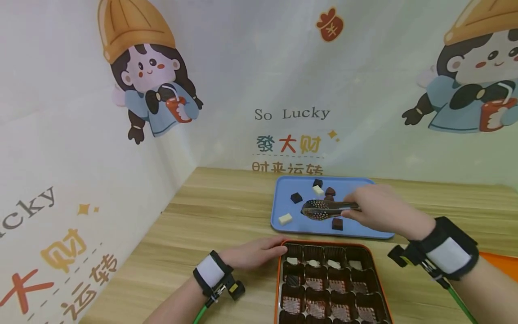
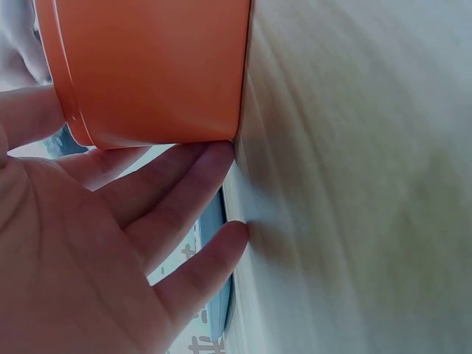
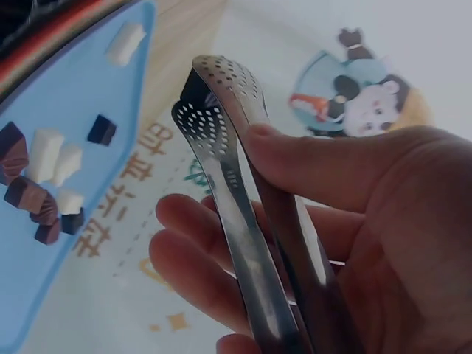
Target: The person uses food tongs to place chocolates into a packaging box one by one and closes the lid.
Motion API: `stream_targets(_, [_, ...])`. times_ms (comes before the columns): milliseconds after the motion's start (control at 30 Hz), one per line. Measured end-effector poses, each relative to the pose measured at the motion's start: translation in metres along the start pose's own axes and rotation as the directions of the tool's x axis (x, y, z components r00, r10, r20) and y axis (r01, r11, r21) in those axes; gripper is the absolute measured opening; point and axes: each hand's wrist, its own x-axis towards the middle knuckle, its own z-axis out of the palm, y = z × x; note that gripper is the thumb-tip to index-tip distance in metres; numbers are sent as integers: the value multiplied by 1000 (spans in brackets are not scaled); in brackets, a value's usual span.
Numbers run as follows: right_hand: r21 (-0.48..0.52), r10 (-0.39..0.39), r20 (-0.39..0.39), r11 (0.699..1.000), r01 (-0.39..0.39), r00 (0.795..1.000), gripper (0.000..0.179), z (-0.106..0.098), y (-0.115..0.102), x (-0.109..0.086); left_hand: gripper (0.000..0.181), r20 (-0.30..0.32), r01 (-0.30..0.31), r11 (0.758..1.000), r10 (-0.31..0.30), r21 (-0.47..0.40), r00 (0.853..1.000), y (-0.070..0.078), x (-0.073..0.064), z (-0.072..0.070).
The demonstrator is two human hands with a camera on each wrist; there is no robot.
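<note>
My right hand grips metal tongs with perforated heads above the blue tray. A dark chocolate piece sits between the tong heads in the right wrist view. On the tray lie white chocolates and dark ones. My left hand rests against the far left corner of an orange box, thumb at its rim and fingers nearly straight along its side. The box holds a brown compartment insert. White pieces fill its far row; a dark piece lies behind the left front divider.
A wooden table carries everything. Behind it and along the left hangs a printed white cloth. Another orange object shows at the right edge, partly behind my right forearm. Each wrist wears a strapped camera with a green cable.
</note>
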Motion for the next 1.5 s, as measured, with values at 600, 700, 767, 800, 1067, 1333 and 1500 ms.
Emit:
stream_targets(600, [-81, -156, 98, 983, 164, 983, 13, 11, -27, -67, 55, 6, 25, 1000, -25, -10, 1000, -2, 0, 1])
stream_targets(700, [-122, -139, 142, 980, 157, 980, 15, 12, -34, -62, 56, 8, 27, 1000, -27, -9, 1000, -2, 1, 2])
stream_targets(767, [-156, -140, 164, 974, 166, 976, 17, 12, -41, -57, 56, 6, 34, 999, -34, -14, 999, -2, 0, 2])
stream_targets(800, [-174, -146, 170, 969, 175, 975, 20, 12, -45, -54, 56, 6, 37, 999, -36, -18, 999, -2, 0, 2])
stream_targets(1067, [-410, -279, 139, 858, 311, 950, 54, 16, -77, -32, 56, 5, 34, 999, -34, -19, 999, -1, -1, 0])
stream_targets(1333, [-511, -359, 147, 771, 381, 922, 53, 26, -91, -18, 56, 12, 31, 999, -31, -30, 999, -1, -1, 0])
stream_targets(1500, [-475, -331, 184, 795, 378, 926, 48, 21, -95, -11, 55, 8, 25, 1000, -25, -10, 1000, -2, 0, -1])
